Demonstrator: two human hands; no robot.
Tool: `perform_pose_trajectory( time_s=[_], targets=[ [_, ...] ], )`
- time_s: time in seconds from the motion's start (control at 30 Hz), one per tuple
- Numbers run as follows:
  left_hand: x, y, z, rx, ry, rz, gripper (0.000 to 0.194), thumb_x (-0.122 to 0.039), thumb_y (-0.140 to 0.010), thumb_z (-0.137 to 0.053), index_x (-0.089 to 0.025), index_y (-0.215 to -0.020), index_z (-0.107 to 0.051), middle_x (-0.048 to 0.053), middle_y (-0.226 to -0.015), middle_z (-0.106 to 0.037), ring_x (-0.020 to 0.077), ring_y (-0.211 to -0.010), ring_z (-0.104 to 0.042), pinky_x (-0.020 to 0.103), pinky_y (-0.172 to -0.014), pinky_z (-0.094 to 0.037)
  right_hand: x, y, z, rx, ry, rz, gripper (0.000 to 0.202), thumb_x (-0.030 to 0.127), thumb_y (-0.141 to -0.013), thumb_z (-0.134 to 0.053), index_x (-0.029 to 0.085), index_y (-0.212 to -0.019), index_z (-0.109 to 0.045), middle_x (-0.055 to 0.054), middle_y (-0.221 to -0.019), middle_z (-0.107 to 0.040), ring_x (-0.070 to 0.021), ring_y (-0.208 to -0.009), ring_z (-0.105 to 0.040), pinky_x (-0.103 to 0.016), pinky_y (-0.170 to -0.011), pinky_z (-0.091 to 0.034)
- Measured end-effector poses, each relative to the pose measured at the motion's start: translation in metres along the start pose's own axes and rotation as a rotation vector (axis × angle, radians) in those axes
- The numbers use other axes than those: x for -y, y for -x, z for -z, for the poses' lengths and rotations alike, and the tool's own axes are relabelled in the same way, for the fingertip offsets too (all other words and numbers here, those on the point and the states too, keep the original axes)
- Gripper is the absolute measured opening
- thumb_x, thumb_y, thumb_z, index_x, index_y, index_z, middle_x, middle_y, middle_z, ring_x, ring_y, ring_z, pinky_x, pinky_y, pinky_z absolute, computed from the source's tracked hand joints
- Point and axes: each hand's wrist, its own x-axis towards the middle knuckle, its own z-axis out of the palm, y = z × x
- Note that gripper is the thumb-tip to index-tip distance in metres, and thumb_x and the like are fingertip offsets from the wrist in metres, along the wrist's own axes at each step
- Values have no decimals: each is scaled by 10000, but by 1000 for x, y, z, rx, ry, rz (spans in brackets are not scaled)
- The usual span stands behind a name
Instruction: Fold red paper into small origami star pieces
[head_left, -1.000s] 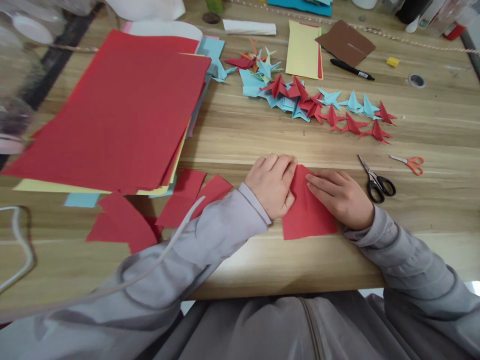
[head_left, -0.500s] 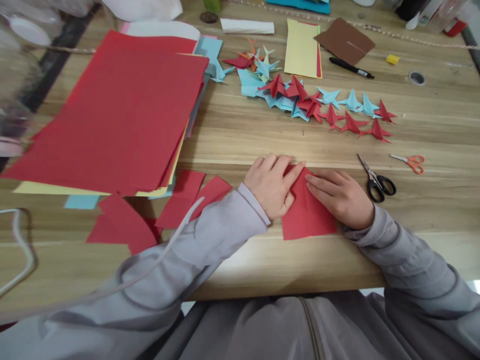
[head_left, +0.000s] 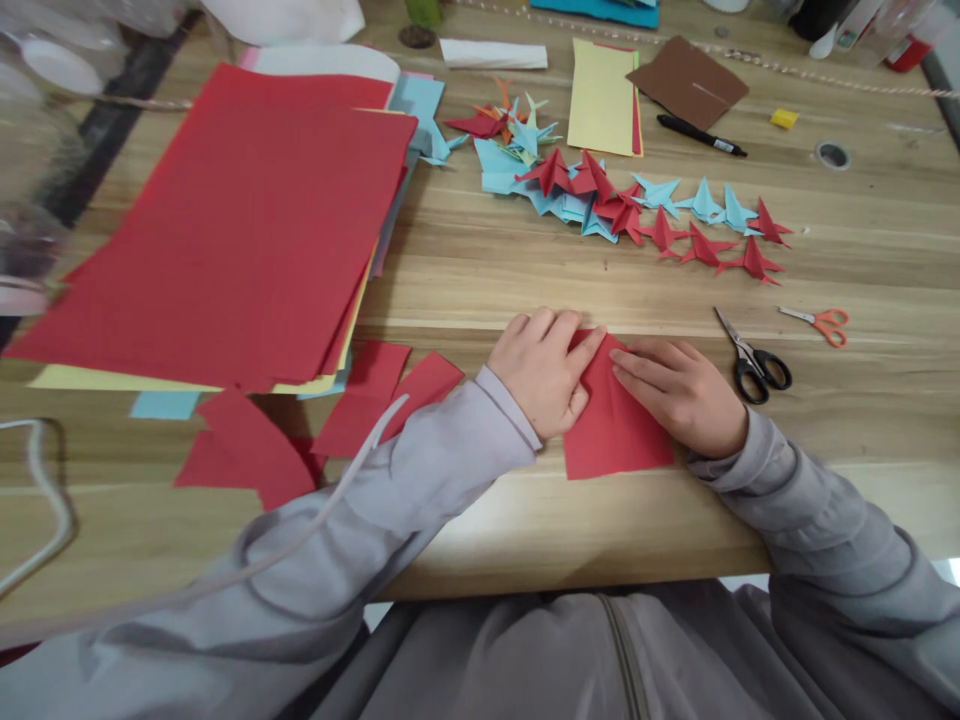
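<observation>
A small red sheet of paper (head_left: 616, 430), with a faint crease near its middle, lies in front of me on the table. My left hand (head_left: 541, 370) holds it at the upper left, closed, its index finger reaching along the top edge and its thumb bent lower down. On the upper right side, my right hand (head_left: 679, 390) is closed on the same sheet, fingers together and fingertips near the top. The right thumb and the paper's right edge are hidden. Black-handled scissors (head_left: 752, 360) rest to the right, with smaller orange-handled scissors (head_left: 825, 323) beyond them.
Large red sheets (head_left: 247, 230) top a stack at left, red scraps (head_left: 255, 445) below it. Folded red and blue paper cranes (head_left: 701, 245) line the table ahead. Behind are yellow paper strips (head_left: 604, 100), brown paper (head_left: 686, 80) and a pen (head_left: 701, 135). A white cable (head_left: 360, 465) crosses my left sleeve.
Both hands and the red sheet stay almost where they were. Only a very slight shift of the view shows.
</observation>
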Motion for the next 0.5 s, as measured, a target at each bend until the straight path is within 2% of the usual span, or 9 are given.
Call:
perform_pose_trajectory(
  time_s=[0.33, 0.5],
  targets=[
    [-1, -1, 1, 14, -3, -1, 561, -257, -776, -508, -108, -1316, -529, 192, -1212, -551, 347, -1016, -473, 491, -804, -404, 1, -2, 2, 2, 47, 19, 255, 115, -931, -442, 82, -1025, -677, -131, -1111, -696, -259, -1017, -593, -398, -779, -524],
    [-2, -1, 0, -15, -31, 7, 566, -269, -793, -480, -19, -1300, -517, 206, -1252, -542, 350, -1033, -474, 480, -807, -413, 0, -1, 0, 34, -4, -20, 281, 127, -945, -416, 127, -1059, -673, -127, -1139, -685, -247, -1041, -586, -410, -797, -515]
  ],
)
